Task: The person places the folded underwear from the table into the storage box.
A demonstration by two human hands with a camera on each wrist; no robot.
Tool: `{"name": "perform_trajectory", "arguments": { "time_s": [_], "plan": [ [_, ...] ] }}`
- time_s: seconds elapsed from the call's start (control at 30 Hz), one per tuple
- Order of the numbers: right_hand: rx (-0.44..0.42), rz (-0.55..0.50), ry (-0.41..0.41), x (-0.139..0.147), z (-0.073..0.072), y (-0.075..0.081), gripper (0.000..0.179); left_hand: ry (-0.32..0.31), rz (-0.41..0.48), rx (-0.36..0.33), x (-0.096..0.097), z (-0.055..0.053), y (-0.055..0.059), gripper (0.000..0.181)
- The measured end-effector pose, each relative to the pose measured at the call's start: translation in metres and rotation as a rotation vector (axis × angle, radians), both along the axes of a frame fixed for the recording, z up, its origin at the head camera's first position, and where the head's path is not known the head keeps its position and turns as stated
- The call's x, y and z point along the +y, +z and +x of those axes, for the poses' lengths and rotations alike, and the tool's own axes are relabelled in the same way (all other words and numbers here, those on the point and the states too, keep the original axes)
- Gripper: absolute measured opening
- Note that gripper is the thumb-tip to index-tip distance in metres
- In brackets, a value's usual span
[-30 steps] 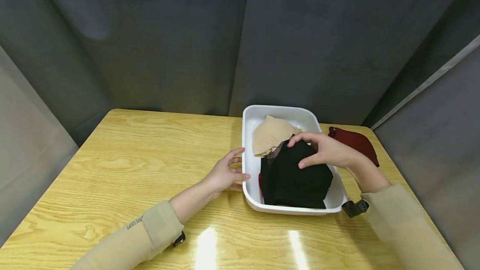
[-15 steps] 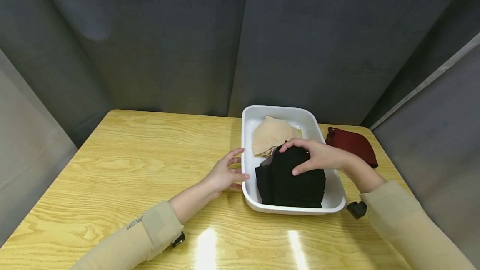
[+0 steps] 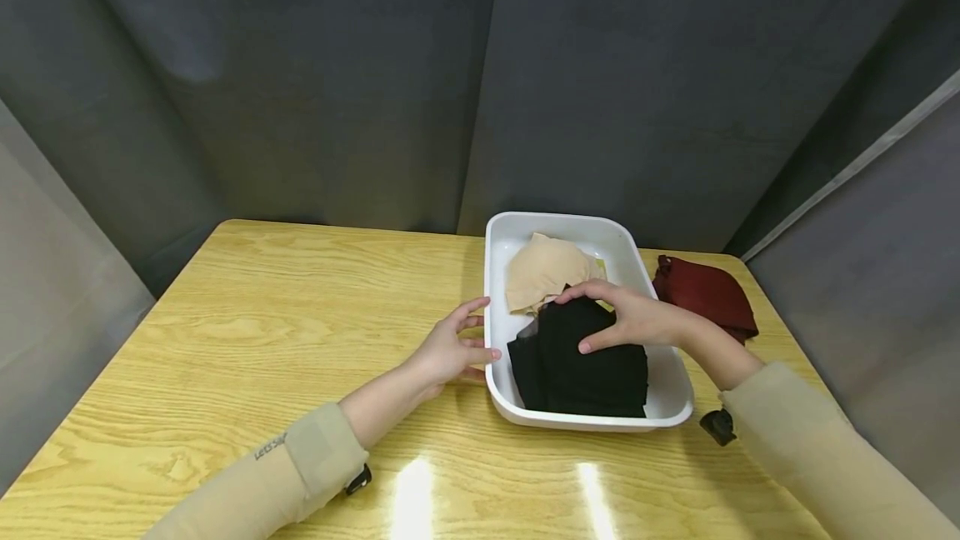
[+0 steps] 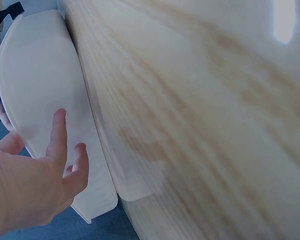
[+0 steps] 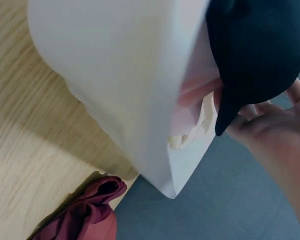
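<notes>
In the head view, a white plastic basin stands on the table. My left hand lightly holds its left wall, thumb over the rim and fingers spread along the outside; the left wrist view shows these fingers. A folded black bra lies in the front part of the basin. My right hand grips its upper part between thumb and fingers. From the right wrist, a rounded cup of the black bra shows, partly hiding the fingertips. A beige bra lies behind it in the basin.
A dark red bra, folded, lies on the table right of the basin, near my right forearm. Grey curtains hang behind the table and at both sides. The basin's wall stands between the red bra and the black one.
My right hand has moved slightly left and toward me, and the black bra has shifted lower into the basin's front. A red patch beside it is now covered. My left hand stays put.
</notes>
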State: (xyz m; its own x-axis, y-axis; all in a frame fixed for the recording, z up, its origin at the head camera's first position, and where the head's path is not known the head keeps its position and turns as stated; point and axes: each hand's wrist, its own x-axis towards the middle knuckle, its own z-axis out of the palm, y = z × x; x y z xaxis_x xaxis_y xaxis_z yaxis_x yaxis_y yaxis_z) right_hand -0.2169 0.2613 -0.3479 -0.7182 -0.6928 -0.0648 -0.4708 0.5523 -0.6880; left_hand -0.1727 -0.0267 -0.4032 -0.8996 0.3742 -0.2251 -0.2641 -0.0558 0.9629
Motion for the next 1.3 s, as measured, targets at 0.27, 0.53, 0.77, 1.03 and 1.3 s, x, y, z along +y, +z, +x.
{"name": "perform_trajectory", "arguments": {
  "time_s": [0.27,0.53,0.77,1.03,1.3],
  "plan": [
    [-0.072,0.076,-0.031,0.002,0.002,-0.001,0.067,0.003,-0.002,-0.001,-0.001,0.0,-0.002,0.077],
    [0.051,0.012,-0.026,0.001,0.002,-0.001,0.061,0.003,-0.009,0.004,-0.002,0.0,-0.001,0.077],
    [0.07,0.021,-0.108,0.004,0.005,0.006,0.064,0.004,-0.019,0.002,-0.002,0.002,0.002,0.076],
    [0.132,0.008,-0.167,0.012,0.012,0.017,0.065,0.002,-0.025,-0.005,-0.002,0.002,0.004,0.076],
    [0.173,-0.044,-0.208,0.017,0.019,0.03,0.065,0.003,-0.023,0.0,-0.002,0.003,0.003,0.078]
  ]
}}
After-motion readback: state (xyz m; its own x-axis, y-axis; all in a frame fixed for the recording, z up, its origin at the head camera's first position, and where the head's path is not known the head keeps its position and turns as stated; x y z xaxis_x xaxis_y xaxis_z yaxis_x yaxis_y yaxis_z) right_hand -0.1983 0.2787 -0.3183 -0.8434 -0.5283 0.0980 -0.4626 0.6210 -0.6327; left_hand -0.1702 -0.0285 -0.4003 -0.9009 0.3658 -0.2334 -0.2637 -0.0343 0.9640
